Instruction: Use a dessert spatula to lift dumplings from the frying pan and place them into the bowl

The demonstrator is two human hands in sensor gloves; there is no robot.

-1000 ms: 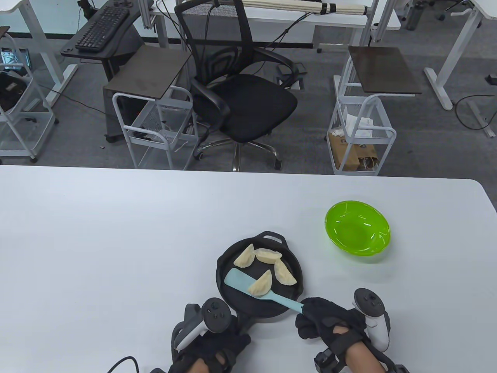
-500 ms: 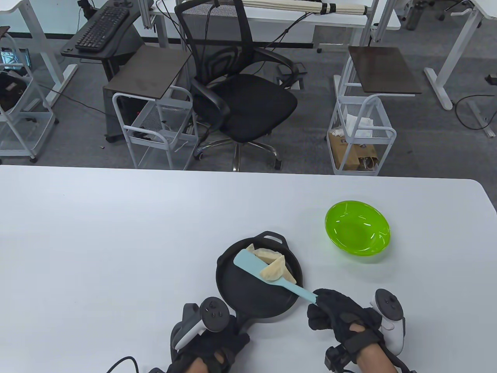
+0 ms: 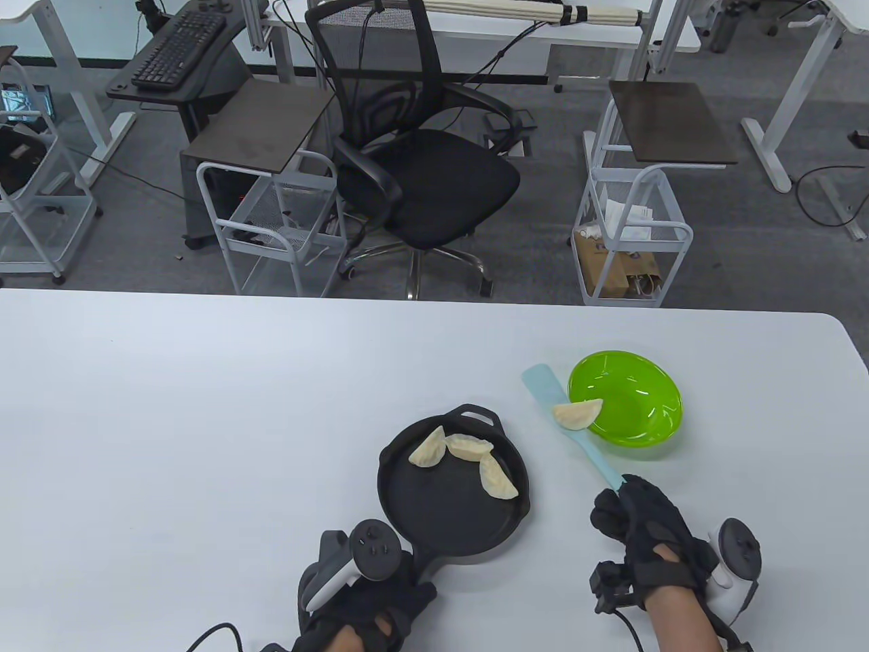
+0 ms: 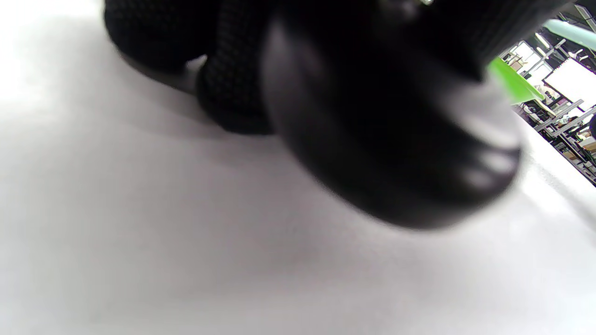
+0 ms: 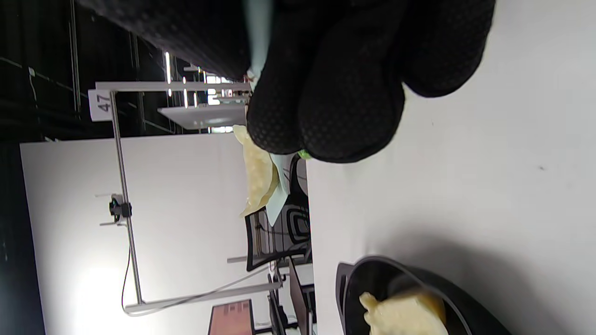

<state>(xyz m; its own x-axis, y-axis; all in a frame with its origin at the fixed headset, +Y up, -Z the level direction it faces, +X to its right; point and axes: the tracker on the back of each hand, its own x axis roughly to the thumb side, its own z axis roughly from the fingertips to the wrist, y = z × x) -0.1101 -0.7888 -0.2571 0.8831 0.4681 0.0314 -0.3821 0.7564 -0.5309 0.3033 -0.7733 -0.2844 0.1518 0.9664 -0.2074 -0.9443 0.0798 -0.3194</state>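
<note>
A black frying pan (image 3: pixel 441 516) sits on the white table with three dumplings (image 3: pixel 461 448) in its far half. My left hand (image 3: pixel 370 598) grips the pan's handle at the near edge. My right hand (image 3: pixel 635 523) grips the handle of a light blue spatula (image 3: pixel 567 424), held in the air. One dumpling (image 3: pixel 578 413) lies on its blade, right at the left rim of the green bowl (image 3: pixel 628 397). In the right wrist view the dumpling (image 5: pixel 258 174) rests on the spatula blade (image 5: pixel 278 195) beyond my fingers (image 5: pixel 326 102), and the pan (image 5: pixel 419 302) shows at the bottom.
The white table (image 3: pixel 204 421) stretches wide to the left. Its far edge runs behind the bowl, with an office chair (image 3: pixel 414 170) and wire carts (image 3: pixel 631 231) on the floor beyond.
My right hand lifted the spatula with one dumpling out of the pan and swung it right and away, up to the bowl's left rim. The left hand and pan stayed put.
</note>
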